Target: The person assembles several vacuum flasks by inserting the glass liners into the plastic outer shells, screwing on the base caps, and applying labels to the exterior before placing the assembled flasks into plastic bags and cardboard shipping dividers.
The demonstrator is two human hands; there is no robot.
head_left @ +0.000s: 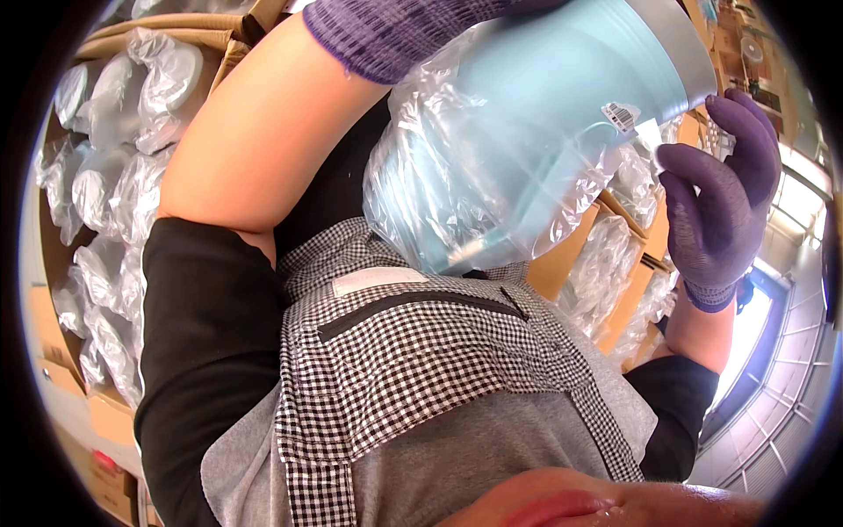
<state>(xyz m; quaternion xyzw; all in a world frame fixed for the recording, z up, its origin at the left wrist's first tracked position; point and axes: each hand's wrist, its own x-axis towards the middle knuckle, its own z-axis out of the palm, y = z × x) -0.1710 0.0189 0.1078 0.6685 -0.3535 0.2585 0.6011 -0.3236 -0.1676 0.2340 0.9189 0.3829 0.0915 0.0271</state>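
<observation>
A large light blue plastic bin [544, 114] with a grey band at its rim is tilted in front of my chest. Clear plastic film [439, 167] bunches around its lower end, and a small barcode label [621, 116] sits on its side near the rim. My left hand [395, 31], in a purple knit glove, reaches across the bin's upper side; its fingers are hidden at the top edge. Beside the rim, my right hand [720, 176], gloved in purple, has its fingers apart and curved. A small white patch [648, 133] shows near its fingertips; its kind is unclear.
On the left stands an open cardboard box [224, 66] packed with several film-wrapped items [114, 193]. More wrapped items [597, 268] in cartons lie behind the bin on the right. My checked apron [421, 351] is close below the bin. A bright window [746, 334] is at far right.
</observation>
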